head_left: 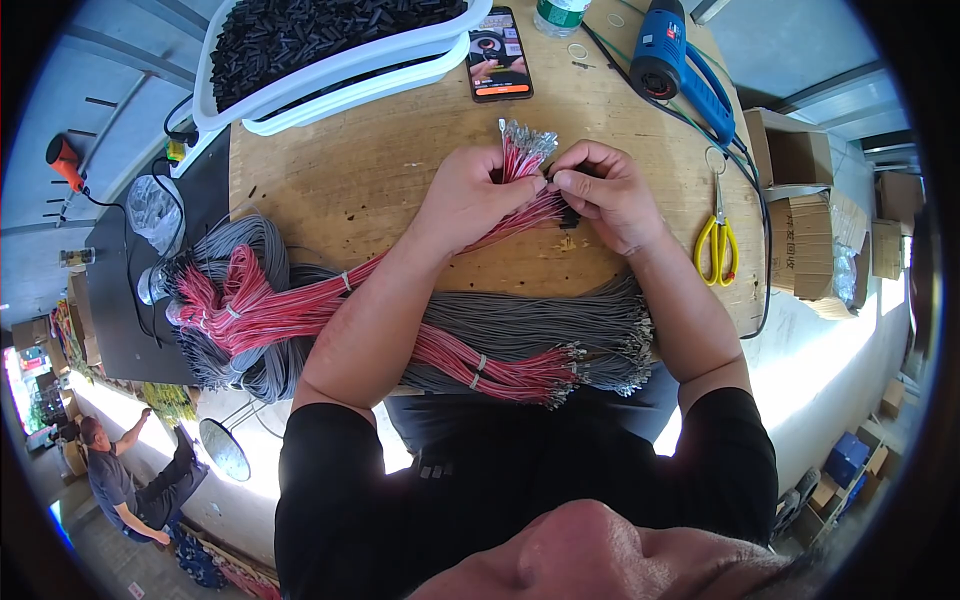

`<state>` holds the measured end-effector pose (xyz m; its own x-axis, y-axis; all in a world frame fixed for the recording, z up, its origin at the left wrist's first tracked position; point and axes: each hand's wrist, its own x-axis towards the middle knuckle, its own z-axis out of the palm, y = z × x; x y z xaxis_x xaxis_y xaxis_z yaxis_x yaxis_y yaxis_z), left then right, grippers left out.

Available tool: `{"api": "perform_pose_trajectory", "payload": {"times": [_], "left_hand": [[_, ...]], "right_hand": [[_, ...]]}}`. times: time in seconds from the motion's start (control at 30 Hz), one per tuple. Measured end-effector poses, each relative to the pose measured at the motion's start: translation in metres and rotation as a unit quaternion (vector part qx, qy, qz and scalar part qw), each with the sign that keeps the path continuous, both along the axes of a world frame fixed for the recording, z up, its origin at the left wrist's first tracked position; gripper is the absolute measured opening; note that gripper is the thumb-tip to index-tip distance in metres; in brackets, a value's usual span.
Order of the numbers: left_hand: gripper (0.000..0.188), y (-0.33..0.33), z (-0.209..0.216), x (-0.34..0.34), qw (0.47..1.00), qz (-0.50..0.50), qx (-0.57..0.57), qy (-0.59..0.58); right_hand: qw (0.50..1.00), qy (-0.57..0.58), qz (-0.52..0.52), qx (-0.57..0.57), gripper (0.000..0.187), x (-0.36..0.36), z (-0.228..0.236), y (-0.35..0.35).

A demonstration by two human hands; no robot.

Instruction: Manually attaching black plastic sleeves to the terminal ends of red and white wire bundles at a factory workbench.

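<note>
My left hand [478, 196] is closed round a bundle of red wires [520, 158], whose metal terminals fan out above the fist. Close beside it my right hand [608, 192] pinches thumb and forefinger together at the bundle's edge; what lies between those fingertips is too small to make out. Small black pieces [570, 216] show under the right hand. The held wires trail left beneath my left forearm to a thick tied red bundle [270, 305]. Nearer me lie long grey wires [530, 320] and another tied red bundle [490, 365] with metal ends.
A white tub [340, 85] of short black tubes stands at the back left, beside a phone [499, 55] with a lit screen. A bottle [560, 15], a blue heat gun [662, 50] and yellow-handled scissors [717, 245] are further right. A person [130, 480] sits at lower left.
</note>
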<state>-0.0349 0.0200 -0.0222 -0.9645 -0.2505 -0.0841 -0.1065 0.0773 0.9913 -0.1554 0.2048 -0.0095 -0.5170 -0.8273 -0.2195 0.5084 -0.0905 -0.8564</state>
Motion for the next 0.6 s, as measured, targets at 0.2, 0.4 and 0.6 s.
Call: {"api": "perform_pose_trajectory", "payload": {"times": [0.2, 0.4, 0.6], "left_hand": [[0.023, 0.002, 0.004, 0.0, 0.999, -0.004, 0.043, 0.004], [0.022, 0.002, 0.006, 0.0, 0.999, 0.01, 0.033, -0.007], [0.015, 0.001, 0.013, 0.0, 0.999, -0.004, 0.029, -0.043]], "right_hand": [[1.0, 0.003, -0.009, -0.004, 0.011, -0.002, -0.003, 0.001], [1.0, 0.007, -0.013, 0.006, 0.011, -0.002, -0.003, 0.0], [1.0, -0.009, -0.015, -0.012, 0.011, -0.002, -0.001, 0.0]]}}
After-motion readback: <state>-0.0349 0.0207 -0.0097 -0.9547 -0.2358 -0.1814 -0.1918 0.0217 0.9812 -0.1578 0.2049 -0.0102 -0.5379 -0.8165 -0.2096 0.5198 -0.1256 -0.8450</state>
